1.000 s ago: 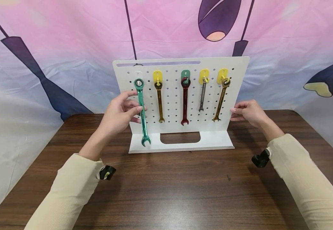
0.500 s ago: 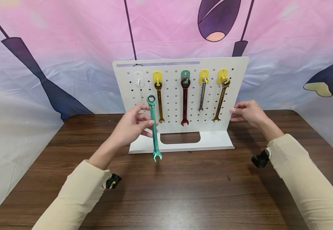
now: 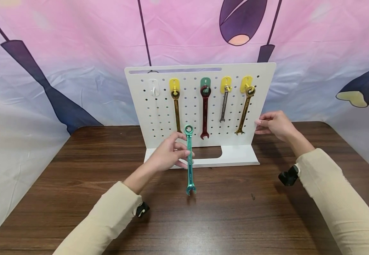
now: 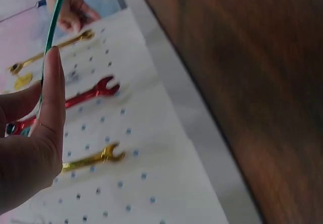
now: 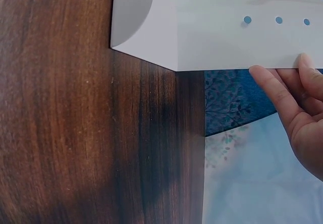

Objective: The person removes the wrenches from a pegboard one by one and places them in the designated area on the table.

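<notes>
My left hand (image 3: 166,153) pinches a green combination wrench (image 3: 189,159) by the middle of its shaft, in front of the white pegboard (image 3: 191,117). The wrench stands nearly upright, ring end up, apart from the board and above the table. In the left wrist view the thumb and fingers (image 4: 53,95) close on its thin shaft. At the board's right edge my right hand (image 3: 277,124) pinches the rim, with its thumb (image 5: 306,65) at the front; some fingers are partly hidden behind. The clear hook (image 3: 154,88) at the board's left holds nothing.
On the board hang a gold wrench (image 3: 176,109), partly covered by my left hand, a red wrench (image 3: 205,113), a small grey wrench (image 3: 224,105) and another gold wrench (image 3: 244,111). The board stands on a brown table (image 3: 222,212), before a patterned cloth (image 3: 92,53).
The green wrench has come off the clear hook. My left hand has carried it right, down and toward me. My right hand has stayed at the board's edge.
</notes>
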A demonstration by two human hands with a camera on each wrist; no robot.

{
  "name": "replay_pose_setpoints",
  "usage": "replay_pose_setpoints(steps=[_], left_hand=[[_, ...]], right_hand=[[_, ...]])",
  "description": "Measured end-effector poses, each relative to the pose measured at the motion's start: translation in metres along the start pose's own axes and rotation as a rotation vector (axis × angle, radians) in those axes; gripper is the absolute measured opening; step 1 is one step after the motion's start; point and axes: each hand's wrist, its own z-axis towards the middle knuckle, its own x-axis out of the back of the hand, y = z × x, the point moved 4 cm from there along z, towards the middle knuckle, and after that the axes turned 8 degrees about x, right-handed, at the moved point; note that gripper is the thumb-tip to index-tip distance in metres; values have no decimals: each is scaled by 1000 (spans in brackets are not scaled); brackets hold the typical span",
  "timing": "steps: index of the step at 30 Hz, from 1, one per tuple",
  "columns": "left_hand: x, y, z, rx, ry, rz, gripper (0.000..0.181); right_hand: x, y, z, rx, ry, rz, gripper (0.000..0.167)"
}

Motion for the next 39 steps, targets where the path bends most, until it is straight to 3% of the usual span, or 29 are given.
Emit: replay_pose_setpoints(steps=[10, 20, 28, 39], left_hand=[[-39, -17, 14, 128, -13, -97, 28], [-74, -31, 22, 219, -80, -148, 25], [-89, -40, 23, 257, -105, -179, 25], [-100, -45, 21, 310, -128, -173, 24]], right_hand=[[1, 1, -1, -3, -5, 28, 16], [1, 0, -2, -4, -13, 16, 17], [1, 0, -1, -14, -13, 11, 19], [1, -1, -2, -22, -17, 24, 19]])
